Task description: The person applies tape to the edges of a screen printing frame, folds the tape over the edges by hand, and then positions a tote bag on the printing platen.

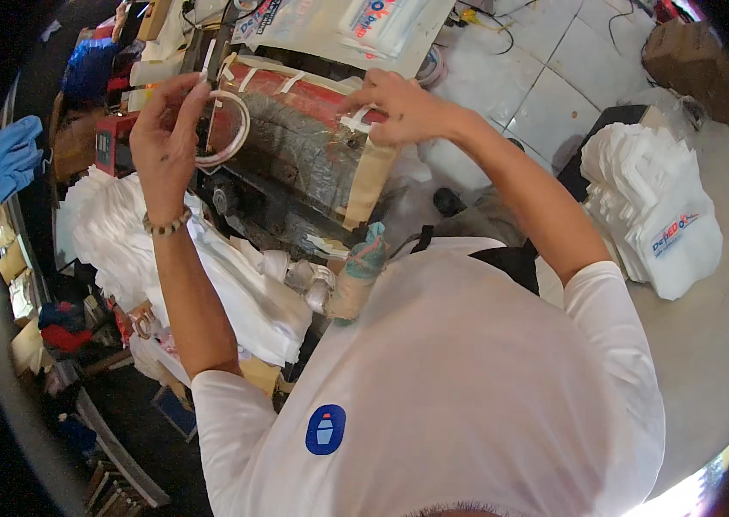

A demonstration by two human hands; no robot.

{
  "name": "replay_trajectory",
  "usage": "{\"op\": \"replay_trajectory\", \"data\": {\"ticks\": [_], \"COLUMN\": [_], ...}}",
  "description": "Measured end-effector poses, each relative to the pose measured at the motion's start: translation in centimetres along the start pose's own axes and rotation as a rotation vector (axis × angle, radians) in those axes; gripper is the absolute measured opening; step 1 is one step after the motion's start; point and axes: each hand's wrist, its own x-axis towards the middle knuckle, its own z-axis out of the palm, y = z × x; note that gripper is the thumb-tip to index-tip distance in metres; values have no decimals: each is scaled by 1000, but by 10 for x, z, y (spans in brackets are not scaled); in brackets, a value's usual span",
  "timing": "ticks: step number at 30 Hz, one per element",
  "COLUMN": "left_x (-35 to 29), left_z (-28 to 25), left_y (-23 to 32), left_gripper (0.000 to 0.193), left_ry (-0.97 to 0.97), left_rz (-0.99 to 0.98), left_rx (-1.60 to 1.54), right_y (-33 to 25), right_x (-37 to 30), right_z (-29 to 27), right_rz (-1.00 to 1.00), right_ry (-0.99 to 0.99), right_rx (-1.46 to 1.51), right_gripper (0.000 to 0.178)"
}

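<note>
My left hand is closed on a roll of pale tape, with the ring hanging beside the fingers. A short white tape strip stands up past the fingertips. My right hand is bent over the right edge of a red and grey worn panel, its fingers pinched at a small white tape piece. The fingertips partly hide this piece. Several short tape strips cross the panel's far red edge, and tan tape runs down its right side.
White bags lie in a heap below my left forearm. Another white stack rests on a grey table at right. Printed white sheets lie on a board beyond the panel. A cloth-wrapped handle points towards my body.
</note>
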Motion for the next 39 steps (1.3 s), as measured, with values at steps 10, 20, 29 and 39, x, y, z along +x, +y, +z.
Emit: {"op": "replay_trajectory", "data": {"ticks": [10,20,29,39], "left_x": [-126,-213,-213,-271], "left_z": [-56,-49,7,47], "left_y": [-24,-23,25,34], "left_gripper": [28,34,34,62], "left_ry": [412,453,451,582], "left_rz": [-310,-236,-273,-244], "left_rx": [-713,-1195,-1251,-1091], "right_y": [15,-36,-236,-261], "right_x": [-6,17,20,-28], "right_z": [1,-17,27,82], "right_rz": [155,284,86,88], "right_ry": [-93,378,-87,-107], "right_rx": [332,512,716,883], "right_gripper": [80,41,22,39]}}
